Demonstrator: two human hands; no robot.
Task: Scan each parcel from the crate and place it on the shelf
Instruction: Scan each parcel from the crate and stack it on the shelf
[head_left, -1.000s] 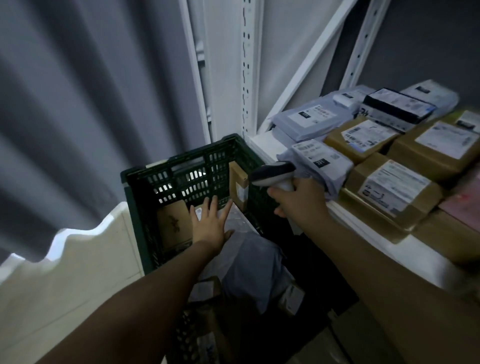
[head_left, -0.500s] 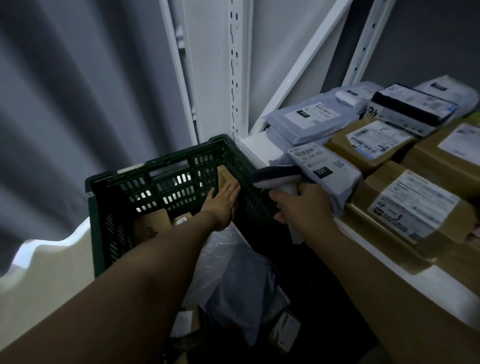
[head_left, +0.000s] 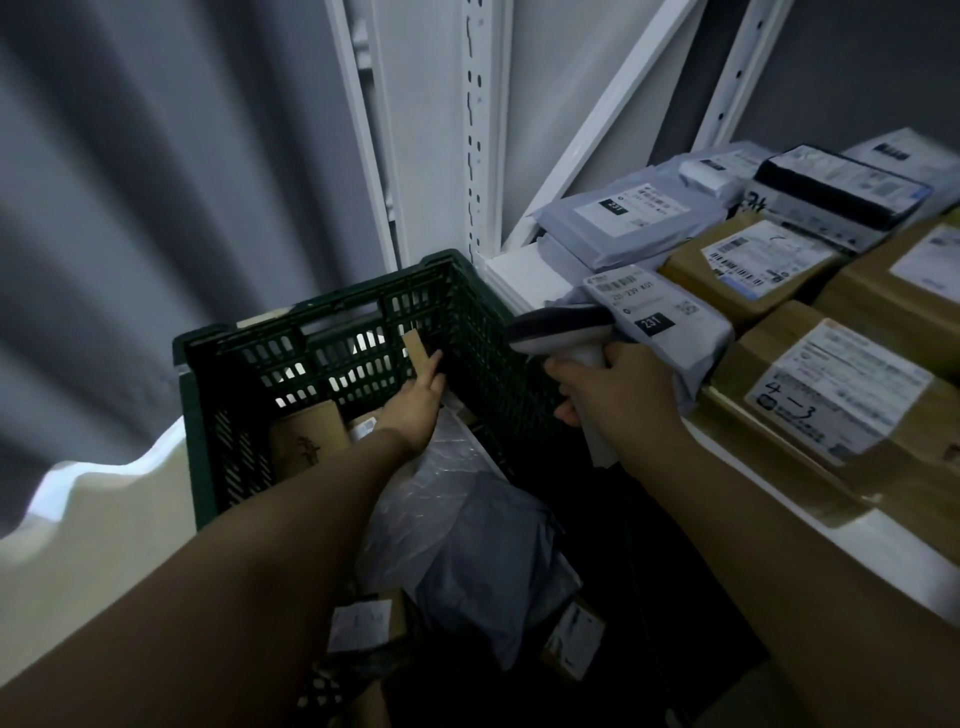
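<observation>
A dark green slatted crate (head_left: 332, 332) stands below me, holding cardboard and plastic-bag parcels. My left hand (head_left: 418, 400) reaches into its far right corner, fingers against a small upright cardboard box (head_left: 418, 349); whether it grips the box I cannot tell. My right hand (head_left: 618, 400) is shut on a white and black barcode scanner (head_left: 561, 325), held above the crate's right wall, its head pointing left. The white shelf (head_left: 524, 275) to the right carries several labelled parcels, the nearest a grey bag marked 231 (head_left: 660, 317).
A clear bubble bag (head_left: 431, 483) and a grey bag (head_left: 483, 561) lie in the crate's middle, a brown box (head_left: 309, 441) at its far left. White shelf uprights (head_left: 480, 130) rise behind the crate. A grey curtain (head_left: 156, 182) hangs on the left.
My left hand has moved from the crate's middle to its far right corner, onto the upright cardboard box. The view has shifted closer and slightly right. The scanner hand stays in place.
</observation>
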